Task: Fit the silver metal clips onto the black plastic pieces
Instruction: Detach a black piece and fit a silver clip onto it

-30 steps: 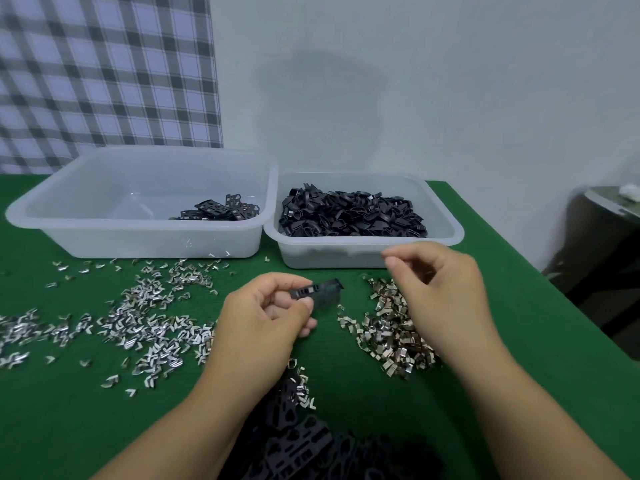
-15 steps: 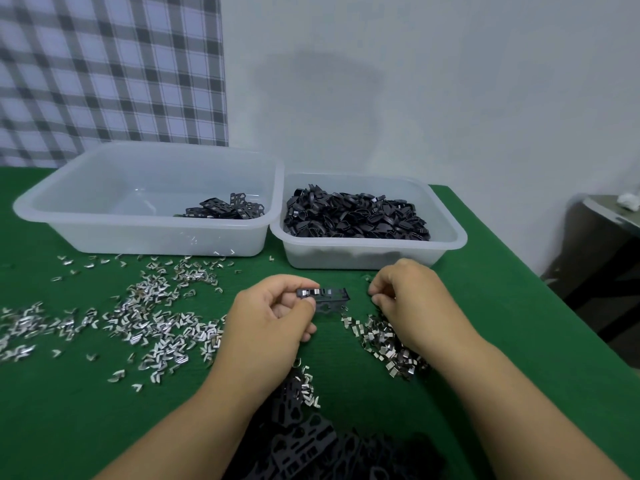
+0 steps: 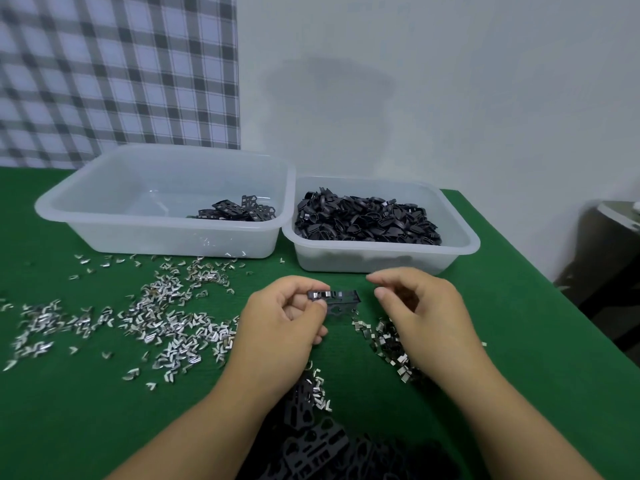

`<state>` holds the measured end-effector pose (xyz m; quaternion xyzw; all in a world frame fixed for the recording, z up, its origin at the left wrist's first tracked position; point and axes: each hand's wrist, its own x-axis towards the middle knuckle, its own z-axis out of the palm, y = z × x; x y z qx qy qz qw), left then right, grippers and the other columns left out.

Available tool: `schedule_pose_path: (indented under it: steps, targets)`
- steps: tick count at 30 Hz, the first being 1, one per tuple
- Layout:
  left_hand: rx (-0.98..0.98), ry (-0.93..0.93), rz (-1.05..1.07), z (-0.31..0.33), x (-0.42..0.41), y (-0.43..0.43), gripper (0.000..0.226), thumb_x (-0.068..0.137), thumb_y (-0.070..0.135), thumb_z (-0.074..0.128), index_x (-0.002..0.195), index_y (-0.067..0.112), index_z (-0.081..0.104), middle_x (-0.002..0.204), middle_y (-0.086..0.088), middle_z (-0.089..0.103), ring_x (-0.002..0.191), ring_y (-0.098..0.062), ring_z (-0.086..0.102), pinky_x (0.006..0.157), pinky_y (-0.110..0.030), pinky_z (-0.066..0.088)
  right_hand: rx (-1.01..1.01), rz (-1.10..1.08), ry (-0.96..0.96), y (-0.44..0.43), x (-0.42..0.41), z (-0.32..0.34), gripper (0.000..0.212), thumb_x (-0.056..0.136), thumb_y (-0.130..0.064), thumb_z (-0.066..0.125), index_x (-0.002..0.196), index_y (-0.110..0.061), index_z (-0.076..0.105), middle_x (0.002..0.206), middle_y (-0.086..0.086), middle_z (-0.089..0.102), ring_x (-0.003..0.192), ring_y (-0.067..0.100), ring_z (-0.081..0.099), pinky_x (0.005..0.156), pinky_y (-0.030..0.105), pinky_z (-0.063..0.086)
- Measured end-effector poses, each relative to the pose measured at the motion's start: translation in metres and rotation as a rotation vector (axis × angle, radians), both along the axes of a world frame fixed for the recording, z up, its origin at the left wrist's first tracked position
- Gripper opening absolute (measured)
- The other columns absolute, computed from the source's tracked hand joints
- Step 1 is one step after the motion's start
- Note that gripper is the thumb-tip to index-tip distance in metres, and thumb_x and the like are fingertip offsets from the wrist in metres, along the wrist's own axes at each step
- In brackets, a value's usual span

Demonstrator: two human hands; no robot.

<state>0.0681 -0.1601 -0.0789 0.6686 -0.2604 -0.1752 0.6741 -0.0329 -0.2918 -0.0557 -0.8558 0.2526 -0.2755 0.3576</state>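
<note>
My left hand (image 3: pixel 280 323) pinches a flat black plastic piece (image 3: pixel 341 301) above the green table; silver clips sit on the piece's top edge by my thumb. My right hand (image 3: pixel 422 313) hovers just right of the piece with thumb and forefinger curled close together; whether a clip is between them is hidden. A small heap of silver clips (image 3: pixel 384 337) lies under the right hand. A wide scatter of silver clips (image 3: pixel 156 317) covers the table to the left. A pile of black plastic pieces (image 3: pixel 318 441) lies near my wrists.
Two translucent tubs stand at the back: the left tub (image 3: pixel 69 206) holds a few black pieces, the right tub (image 3: pixel 464 237) is heaped with black pieces. The table's right edge (image 3: pixel 540 278) drops off toward a dark stand.
My right hand dipped onto the clip heap, then lifted and came level with the black piece. My left hand turned the piece so its clipped edge faces up.
</note>
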Motion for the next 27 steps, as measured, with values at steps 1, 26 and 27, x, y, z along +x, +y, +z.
schedule_pose_path:
  steps: [1,26,27]
  targets:
    - [-0.002,-0.003,-0.001,0.000,0.000,0.000,0.023,0.085,0.001,0.061,0.085,0.022,0.070,0.056,0.008,0.061,0.054,-0.008,0.063,0.052,-0.016,0.049,0.023,-0.002,-0.010,0.000,-0.001,-0.001,0.021,0.085,-0.011,0.064,0.086,-0.031,0.069,0.070,-0.013,0.064,0.062,-0.003,0.053,0.058,0.006,0.039]
    - [0.062,-0.226,-0.118,0.005,-0.011,0.002,0.007,0.078,0.024,0.070,0.081,0.031,0.070,0.062,0.008,0.058,0.051,-0.008,0.059,0.051,-0.019,0.049,0.344,0.051,-0.285,0.013,-0.003,0.000,0.013,0.070,-0.021,0.077,0.060,-0.020,0.069,0.054,-0.008,0.063,0.046,-0.002,0.048,0.047,0.010,0.039]
    - [0.064,-0.239,-0.121,0.005,-0.011,0.002,0.007,0.079,0.024,0.069,0.080,0.030,0.069,0.061,0.008,0.058,0.049,-0.007,0.057,0.051,-0.020,0.050,0.338,0.064,-0.279,0.014,-0.003,0.001,0.014,0.070,-0.020,0.077,0.059,-0.020,0.068,0.055,-0.008,0.064,0.047,-0.002,0.049,0.048,0.010,0.040]
